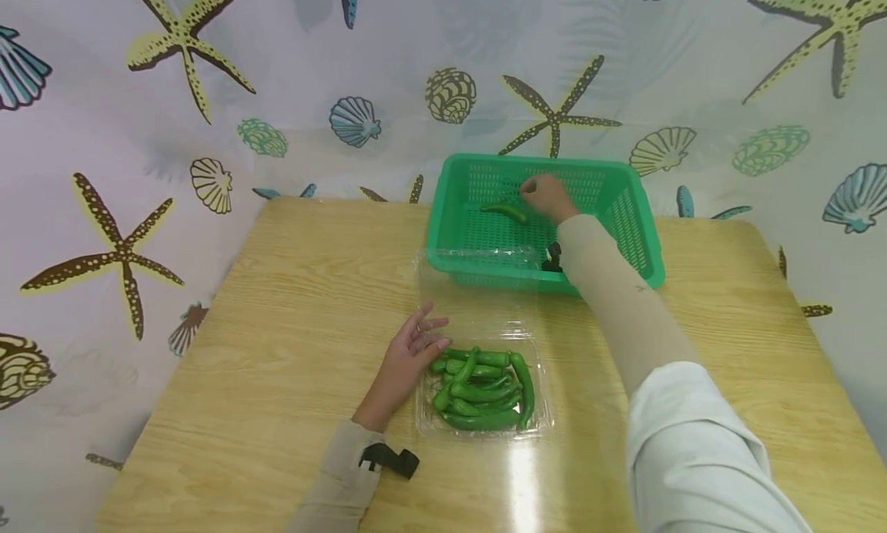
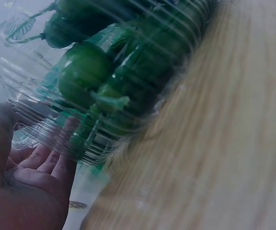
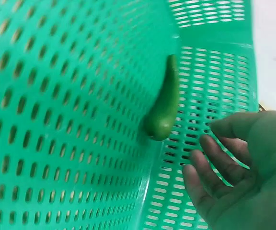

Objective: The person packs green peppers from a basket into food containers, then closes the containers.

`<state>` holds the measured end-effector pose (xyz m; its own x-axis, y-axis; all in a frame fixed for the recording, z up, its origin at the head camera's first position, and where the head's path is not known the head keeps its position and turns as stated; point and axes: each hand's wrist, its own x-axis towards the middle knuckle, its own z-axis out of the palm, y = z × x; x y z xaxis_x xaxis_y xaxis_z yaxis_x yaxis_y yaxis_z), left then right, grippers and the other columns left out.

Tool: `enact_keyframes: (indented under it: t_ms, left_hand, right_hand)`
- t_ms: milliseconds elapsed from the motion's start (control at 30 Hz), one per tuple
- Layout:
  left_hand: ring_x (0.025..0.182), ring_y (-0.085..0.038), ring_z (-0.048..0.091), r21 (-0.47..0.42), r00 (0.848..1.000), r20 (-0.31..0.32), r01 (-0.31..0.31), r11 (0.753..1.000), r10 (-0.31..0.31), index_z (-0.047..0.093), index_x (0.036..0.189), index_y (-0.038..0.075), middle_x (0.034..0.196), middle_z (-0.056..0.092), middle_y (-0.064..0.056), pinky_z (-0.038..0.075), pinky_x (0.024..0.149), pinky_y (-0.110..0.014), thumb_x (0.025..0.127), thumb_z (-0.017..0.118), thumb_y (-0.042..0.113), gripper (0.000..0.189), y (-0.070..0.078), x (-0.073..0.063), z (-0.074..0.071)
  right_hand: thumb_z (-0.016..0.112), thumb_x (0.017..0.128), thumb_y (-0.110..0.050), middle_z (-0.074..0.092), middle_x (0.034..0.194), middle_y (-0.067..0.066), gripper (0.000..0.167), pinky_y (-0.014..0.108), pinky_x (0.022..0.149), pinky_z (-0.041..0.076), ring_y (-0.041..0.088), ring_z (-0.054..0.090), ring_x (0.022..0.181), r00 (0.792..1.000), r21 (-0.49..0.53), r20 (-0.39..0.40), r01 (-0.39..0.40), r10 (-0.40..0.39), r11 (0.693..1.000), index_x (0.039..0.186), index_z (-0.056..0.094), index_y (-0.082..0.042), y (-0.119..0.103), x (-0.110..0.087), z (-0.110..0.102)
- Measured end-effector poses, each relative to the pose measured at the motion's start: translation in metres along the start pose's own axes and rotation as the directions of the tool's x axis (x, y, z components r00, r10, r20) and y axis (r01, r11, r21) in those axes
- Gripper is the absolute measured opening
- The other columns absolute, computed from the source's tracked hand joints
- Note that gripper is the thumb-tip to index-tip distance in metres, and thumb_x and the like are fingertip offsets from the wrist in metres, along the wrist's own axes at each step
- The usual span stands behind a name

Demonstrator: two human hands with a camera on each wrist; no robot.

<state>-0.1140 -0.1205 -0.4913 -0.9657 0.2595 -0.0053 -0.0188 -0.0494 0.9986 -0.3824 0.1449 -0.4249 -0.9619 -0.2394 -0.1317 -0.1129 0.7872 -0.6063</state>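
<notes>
A clear plastic clamshell box (image 1: 544,410) with its lid raised stands on the table, holding several long green peppers (image 1: 485,392). My left hand (image 1: 409,357) is at the box's upper left edge, fingers extended and slightly spread; in the left wrist view its fingertips (image 2: 63,155) lie right at the ribbed plastic wall. My right hand (image 1: 550,197) reaches into a green perforated basket (image 1: 647,225). A single green pepper (image 3: 166,103) lies on the basket's bottom near the far side. The right fingers (image 3: 214,158) are loosely bent beside that pepper, with nothing between them.
The box's transparent lid (image 1: 478,294) leans up toward the basket's near rim. Beneath everything is a light wooden table (image 1: 312,286). A curtain (image 1: 388,55) printed with shells and starfish hangs behind and along both sides.
</notes>
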Motion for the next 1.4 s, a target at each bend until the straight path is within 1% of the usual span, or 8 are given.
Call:
enact_keyframes:
  t_ms: [100,200,367,667,1033,1100,1233,1400]
  left_hand:
    - [0.118,-0.034,0.049,0.000,1.000,-0.002,-0.003,1.000,0.003,0.022,0.147,0.013,0.135,0.045,-0.017,0.046,0.094,-0.031,0.092,0.060,0.015,0.067,-0.002,0.000,0.002]
    - [0.118,-0.034,0.049,-0.005,1.000,0.000,-0.004,1.000,0.004,0.025,0.147,0.017,0.134,0.045,-0.017,0.046,0.095,-0.031,0.092,0.060,0.015,0.065,-0.003,0.000,0.003]
    - [0.118,-0.034,0.049,-0.004,1.000,0.001,-0.006,1.000,0.006,0.026,0.146,0.018,0.134,0.045,-0.017,0.046,0.094,-0.031,0.092,0.060,0.015,0.064,-0.001,-0.001,0.004]
    - [0.118,-0.041,0.046,-0.005,0.999,0.013,-0.031,1.000,0.031,0.024,0.146,0.011,0.134,0.042,-0.026,0.046,0.094,-0.029,0.093,0.058,0.010,0.063,0.005,-0.003,0.008]
    - [0.118,-0.037,0.048,0.003,1.000,0.011,-0.006,1.000,0.006,0.025,0.146,0.013,0.134,0.045,-0.020,0.047,0.094,-0.030,0.092,0.059,0.012,0.064,0.000,-0.004,0.009]
    - [0.118,-0.037,0.048,0.003,1.000,0.010,-0.004,1.000,0.004,0.025,0.146,0.013,0.134,0.045,-0.020,0.047,0.094,-0.030,0.092,0.059,0.013,0.064,-0.001,-0.004,0.009]
    - [0.117,-0.036,0.049,0.015,1.000,-0.001,0.002,1.000,-0.002,0.026,0.146,0.014,0.134,0.045,-0.020,0.047,0.093,-0.029,0.092,0.059,0.014,0.063,0.001,-0.004,0.007]
    - [0.118,-0.035,0.049,0.038,1.000,-0.018,0.006,0.999,-0.005,0.026,0.146,0.015,0.134,0.046,-0.018,0.048,0.092,-0.029,0.092,0.060,0.015,0.063,0.002,-0.002,0.003]
  right_hand:
    - [0.046,0.097,-0.013,0.049,0.129,0.023,0.034,0.051,0.095,0.041,0.038,0.045,0.118,0.998,-0.062,0.067,0.011,-0.007,0.998,0.126,0.052,0.004,0.003,0.002,0.005]
    - [0.047,0.096,-0.012,0.048,0.130,0.023,0.035,0.051,0.095,0.041,0.039,0.044,0.119,0.995,-0.092,0.099,0.009,0.001,0.996,0.127,0.051,0.004,0.005,0.003,0.008]
    - [0.047,0.095,-0.008,0.049,0.129,0.022,0.034,0.050,0.094,0.042,0.038,0.045,0.118,0.995,-0.113,0.099,0.003,0.008,0.994,0.127,0.052,0.004,0.008,0.004,0.010]
    - [0.053,0.094,-0.008,0.050,0.129,0.023,0.035,0.050,0.093,0.043,0.038,0.047,0.117,0.991,-0.152,0.135,-0.002,0.023,0.988,0.127,0.052,0.005,0.008,-0.001,0.008]
    - [0.053,0.093,-0.008,0.048,0.131,0.023,0.037,0.050,0.095,0.042,0.039,0.043,0.121,0.985,-0.172,0.171,-0.002,0.032,0.985,0.128,0.051,0.004,0.018,0.000,0.013]
    - [0.052,0.093,-0.008,0.047,0.131,0.023,0.037,0.050,0.096,0.041,0.039,0.043,0.120,0.986,-0.169,0.167,0.017,0.012,0.985,0.128,0.050,0.005,0.015,-0.001,0.012]
    - [0.051,0.094,-0.009,0.048,0.129,0.024,0.038,0.050,0.096,0.041,0.038,0.044,0.120,0.985,-0.163,0.159,0.092,-0.066,0.982,0.129,0.048,0.006,0.003,-0.006,0.003]
    - [0.053,0.094,-0.013,0.049,0.128,0.022,0.038,0.049,0.094,0.042,0.035,0.046,0.118,0.977,-0.126,0.160,0.160,-0.139,0.979,0.128,0.049,0.003,-0.013,-0.011,-0.023]
